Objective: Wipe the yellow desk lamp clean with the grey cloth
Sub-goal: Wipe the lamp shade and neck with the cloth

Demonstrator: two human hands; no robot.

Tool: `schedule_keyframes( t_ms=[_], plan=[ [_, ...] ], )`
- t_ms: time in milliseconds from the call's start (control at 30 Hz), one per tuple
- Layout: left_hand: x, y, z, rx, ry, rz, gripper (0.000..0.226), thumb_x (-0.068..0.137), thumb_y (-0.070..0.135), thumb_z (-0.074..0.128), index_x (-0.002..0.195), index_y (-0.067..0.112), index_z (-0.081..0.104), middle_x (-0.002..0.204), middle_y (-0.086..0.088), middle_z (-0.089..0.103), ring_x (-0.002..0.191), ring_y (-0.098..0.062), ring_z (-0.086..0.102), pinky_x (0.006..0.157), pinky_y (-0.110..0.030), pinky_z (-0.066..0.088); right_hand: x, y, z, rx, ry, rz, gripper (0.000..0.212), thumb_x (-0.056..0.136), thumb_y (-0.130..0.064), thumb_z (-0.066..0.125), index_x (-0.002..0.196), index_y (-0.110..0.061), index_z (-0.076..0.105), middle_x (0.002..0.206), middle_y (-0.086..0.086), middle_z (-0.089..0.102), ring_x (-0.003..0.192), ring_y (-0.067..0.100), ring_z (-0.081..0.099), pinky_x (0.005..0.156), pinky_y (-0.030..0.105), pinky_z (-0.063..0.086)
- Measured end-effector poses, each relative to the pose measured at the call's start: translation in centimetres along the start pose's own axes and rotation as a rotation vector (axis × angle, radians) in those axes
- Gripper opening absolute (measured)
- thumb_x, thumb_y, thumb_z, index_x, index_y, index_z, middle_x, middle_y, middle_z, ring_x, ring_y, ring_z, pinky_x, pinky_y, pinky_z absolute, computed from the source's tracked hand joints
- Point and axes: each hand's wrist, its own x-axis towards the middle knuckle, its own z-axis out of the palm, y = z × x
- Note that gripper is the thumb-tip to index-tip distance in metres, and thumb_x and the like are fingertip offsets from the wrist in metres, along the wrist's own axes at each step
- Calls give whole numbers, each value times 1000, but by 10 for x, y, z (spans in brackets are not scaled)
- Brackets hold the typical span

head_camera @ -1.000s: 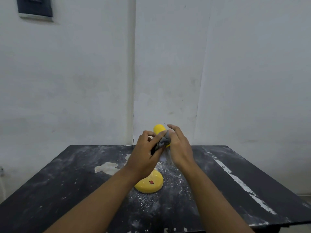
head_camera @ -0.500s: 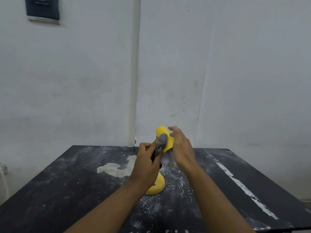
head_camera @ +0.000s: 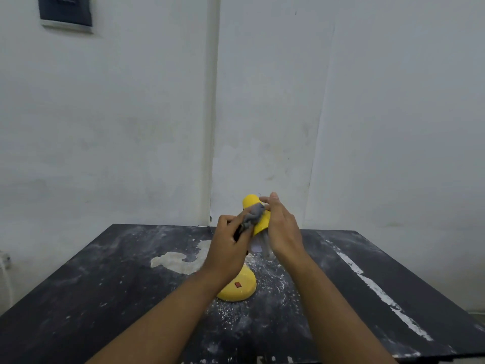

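The yellow desk lamp stands mid-table; its round base [head_camera: 240, 287] carries a small red switch, and its shade [head_camera: 258, 216] tilts up toward the wall. My left hand [head_camera: 227, 252] grips the crumpled grey cloth [head_camera: 253, 215] and presses it on the shade's left side. From the right, my right hand [head_camera: 282, 228] cups the shade, with its fingers over the top. The lamp's neck is hidden behind my hands. A white bulb shows faintly below the shade.
The black table [head_camera: 105, 298] is dusted with white powder around the lamp base. A pale smear [head_camera: 178, 260] lies left of the lamp and a white streak [head_camera: 378, 292] runs along the right side. A white wall stands close behind.
The cloth in my left hand has slid up along the shade toward its top. My right hand stays on the shade. The view has shifted slightly.
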Motion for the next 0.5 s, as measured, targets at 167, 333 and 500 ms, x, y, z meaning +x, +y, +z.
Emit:
schedule_keyframes(
  t_ms=[167,333,500],
  plan=[
    [-6,-2,4,-325,23,-533,29,113,33,53,137,23,66,111,7,73,101,-6,70,79,-17,57,-4,-1,-1,-65,2,-48,83,90,-86,13,133,-49,73,151,-5,67,145,26,54,123,63,37],
    [-28,-16,18,-417,170,-504,18,113,33,53,126,33,66,123,3,73,114,-15,70,94,-31,58,-2,3,0,-80,20,-75,72,99,-77,15,127,-50,76,148,-6,68,146,23,52,123,61,37],
    [-30,-13,27,-140,182,-94,36,111,31,58,146,32,62,130,2,51,122,-11,62,104,-44,58,4,6,3,28,16,-25,76,91,-94,14,114,-58,77,135,-7,74,137,25,60,121,62,41]
  ],
)
